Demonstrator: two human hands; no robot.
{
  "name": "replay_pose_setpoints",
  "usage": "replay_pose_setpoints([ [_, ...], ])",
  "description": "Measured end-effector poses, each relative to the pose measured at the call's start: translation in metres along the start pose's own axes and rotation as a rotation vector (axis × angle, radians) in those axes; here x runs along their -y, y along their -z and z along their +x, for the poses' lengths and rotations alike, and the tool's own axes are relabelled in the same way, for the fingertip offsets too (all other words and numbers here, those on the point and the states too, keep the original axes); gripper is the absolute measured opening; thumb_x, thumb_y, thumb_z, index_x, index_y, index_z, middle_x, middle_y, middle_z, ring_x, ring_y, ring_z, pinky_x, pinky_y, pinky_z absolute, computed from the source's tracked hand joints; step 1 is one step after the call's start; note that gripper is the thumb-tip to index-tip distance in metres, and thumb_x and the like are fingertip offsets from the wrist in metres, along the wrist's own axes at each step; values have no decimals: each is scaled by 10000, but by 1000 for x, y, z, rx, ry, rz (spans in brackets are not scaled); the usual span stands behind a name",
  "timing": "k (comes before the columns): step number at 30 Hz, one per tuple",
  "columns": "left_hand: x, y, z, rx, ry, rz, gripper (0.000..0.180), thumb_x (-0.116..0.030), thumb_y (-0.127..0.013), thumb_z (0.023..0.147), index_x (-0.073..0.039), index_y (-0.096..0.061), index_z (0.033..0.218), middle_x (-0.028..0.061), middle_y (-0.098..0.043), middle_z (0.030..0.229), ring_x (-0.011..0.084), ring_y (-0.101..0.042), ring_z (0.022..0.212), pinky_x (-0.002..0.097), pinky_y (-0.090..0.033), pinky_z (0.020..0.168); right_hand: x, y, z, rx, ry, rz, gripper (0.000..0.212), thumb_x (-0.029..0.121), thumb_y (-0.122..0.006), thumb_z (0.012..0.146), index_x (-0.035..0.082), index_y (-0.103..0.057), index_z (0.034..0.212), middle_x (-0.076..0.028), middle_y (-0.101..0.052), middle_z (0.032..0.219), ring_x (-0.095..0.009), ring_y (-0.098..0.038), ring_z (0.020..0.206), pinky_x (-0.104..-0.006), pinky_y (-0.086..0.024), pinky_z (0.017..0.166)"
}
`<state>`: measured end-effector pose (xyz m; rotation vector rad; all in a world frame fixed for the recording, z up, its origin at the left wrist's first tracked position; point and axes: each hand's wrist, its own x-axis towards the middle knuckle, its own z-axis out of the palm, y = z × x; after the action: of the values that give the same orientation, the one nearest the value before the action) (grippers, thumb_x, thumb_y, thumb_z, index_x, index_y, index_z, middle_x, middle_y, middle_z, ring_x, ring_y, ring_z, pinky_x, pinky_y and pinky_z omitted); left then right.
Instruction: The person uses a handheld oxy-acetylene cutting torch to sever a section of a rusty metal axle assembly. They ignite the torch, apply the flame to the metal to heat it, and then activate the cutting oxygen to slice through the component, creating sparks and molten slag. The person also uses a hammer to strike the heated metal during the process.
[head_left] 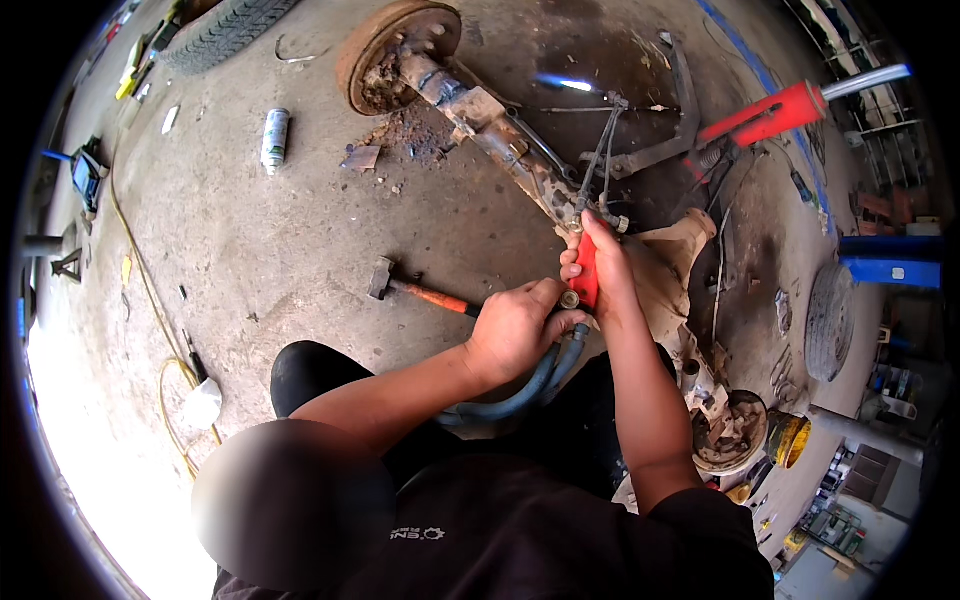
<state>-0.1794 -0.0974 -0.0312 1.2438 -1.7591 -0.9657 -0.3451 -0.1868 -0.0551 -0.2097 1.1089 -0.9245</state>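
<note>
My right hand (609,262) is wrapped round the red handle of a gas cutting torch (587,268). Thin metal tubes run forward from the handle to the torch head, where a blue-white flame (577,84) burns toward the left. My left hand (518,328) is closed at the rear of the torch, its fingers around the valve end beside a round brass fitting. Blue-grey hoses (515,405) curve from there back over my lap. Just ahead, beneath the torch tubes, lies a rusty axle (500,135) with a brake drum (400,55) at its far end.
Left of my hands a hammer (425,292) lies on the concrete floor. A spray can (275,138) stands farther left. A red jack (765,115) is at the far right, with a tire (829,322) below it. Near my right elbow is a bucket (735,440).
</note>
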Motion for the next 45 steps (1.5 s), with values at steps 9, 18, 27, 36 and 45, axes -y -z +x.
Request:
replay_pose_setpoints([
  [9,-4,-2,3,37,42,-13,364,-280,-714,916,-15,-626,1150,196,-660,876,406,-656,809,459,-517,696,1,6,-2,-37,24,13,276,323,-690,959,95,-537,948,-12,-522,757,-135,-529,590,-254,-423,480],
  [18,-4,-2,2,69,53,-20,395,-296,-715,915,-20,-612,1179,201,-678,899,424,-662,846,471,-524,717,0,9,0,-57,2,-4,267,317,-689,958,94,-543,958,-10,-530,758,-133,-527,587,-253,-423,478],
  [27,-8,-3,-4,125,143,-30,564,-358,-736,900,-15,-542,1303,213,-684,894,398,-683,835,452,-538,720,3,14,2,-49,-21,34,255,310,-698,956,104,-547,952,-3,-529,757,-122,-525,588,-248,-415,467],
  [36,-6,-8,-4,84,105,-38,544,-334,-740,903,-18,-541,1298,185,-693,853,366,-690,776,426,-540,680,3,17,4,-63,-18,17,246,307,-707,954,119,-548,956,0,-521,759,-118,-514,585,-239,-411,464],
  [45,-7,-3,2,76,94,-8,527,-331,-722,919,-18,-539,1300,150,-686,768,351,-687,720,415,-538,660,3,10,1,-59,-6,-52,269,339,-679,975,104,-549,975,-6,-521,757,-127,-517,579,-249,-427,482],
])
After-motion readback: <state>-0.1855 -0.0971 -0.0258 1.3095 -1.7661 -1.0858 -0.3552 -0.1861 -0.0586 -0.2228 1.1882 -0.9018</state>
